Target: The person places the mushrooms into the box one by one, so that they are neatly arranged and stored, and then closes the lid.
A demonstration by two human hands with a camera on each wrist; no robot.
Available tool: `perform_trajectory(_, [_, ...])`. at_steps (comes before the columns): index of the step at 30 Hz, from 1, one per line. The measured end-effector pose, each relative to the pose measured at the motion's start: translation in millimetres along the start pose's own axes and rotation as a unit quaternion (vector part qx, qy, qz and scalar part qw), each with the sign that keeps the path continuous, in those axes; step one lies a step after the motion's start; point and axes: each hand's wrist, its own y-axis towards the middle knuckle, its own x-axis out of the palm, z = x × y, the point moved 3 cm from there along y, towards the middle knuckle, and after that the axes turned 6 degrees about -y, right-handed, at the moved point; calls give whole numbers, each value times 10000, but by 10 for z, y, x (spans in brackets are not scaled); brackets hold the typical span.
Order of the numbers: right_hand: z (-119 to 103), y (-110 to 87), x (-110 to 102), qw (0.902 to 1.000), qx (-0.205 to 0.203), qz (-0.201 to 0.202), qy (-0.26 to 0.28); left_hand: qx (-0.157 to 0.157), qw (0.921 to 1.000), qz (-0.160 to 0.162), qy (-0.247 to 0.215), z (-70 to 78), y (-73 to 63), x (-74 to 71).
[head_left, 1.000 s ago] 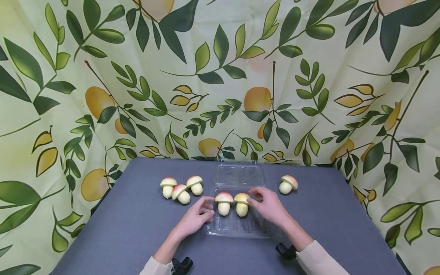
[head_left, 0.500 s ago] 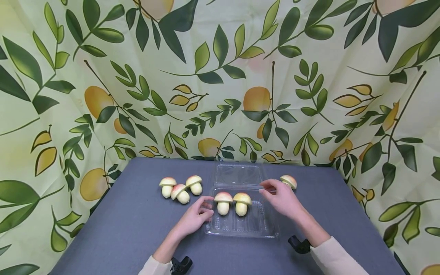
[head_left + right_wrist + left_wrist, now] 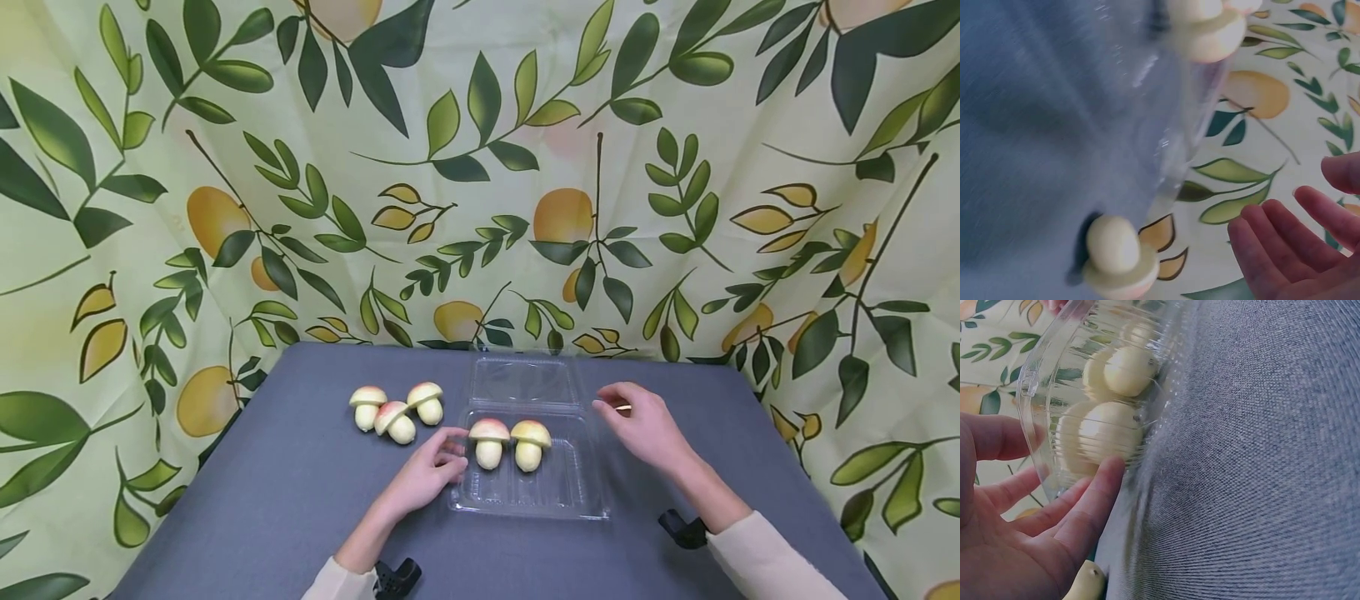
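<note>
A clear plastic clamshell box [image 3: 588, 500] lies open on the table, its lid [image 3: 525, 379] folded back. Inside stand a red-capped toy mushroom [image 3: 489, 450] and a yellow-capped toy mushroom [image 3: 529, 454], side by side. My left hand [image 3: 427, 472] touches the box's left side; in the left wrist view its fingertips [image 3: 1110, 472] lie against the ribbed clear wall. Right of the box, my right hand [image 3: 647, 427] hovers with relaxed fingers and holds nothing. It hides most of another mushroom, which the right wrist view shows as a pale mushroom [image 3: 1113, 247] apart from the fingers.
Left of the box, a group of three mushrooms [image 3: 393, 423] lies on the grey-blue tabletop [image 3: 315, 500]. A leaf-and-fruit patterned curtain [image 3: 480, 208] hangs behind and around the table. Both wrists carry black camera mounts [image 3: 682, 529].
My right hand has left the yellow-capped mushroom in the box and moved right, over the lone mushroom. My left hand has stayed at the box's left side.
</note>
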Motion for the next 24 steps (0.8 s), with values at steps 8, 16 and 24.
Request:
perform_trajectory(8, [192, -8, -48, 9993, -61, 97, -361, -8, 10000, -34, -23, 16, -6, 2])
perform_trajectory(16, [412, 46, -33, 9955, -29, 144, -934, 1, 10000, -16, -72, 15, -18, -6])
perform_trajectory(24, [626, 136, -97, 9921, 262, 134, -1218, 34, 9999, -24, -103, 28, -21, 1])
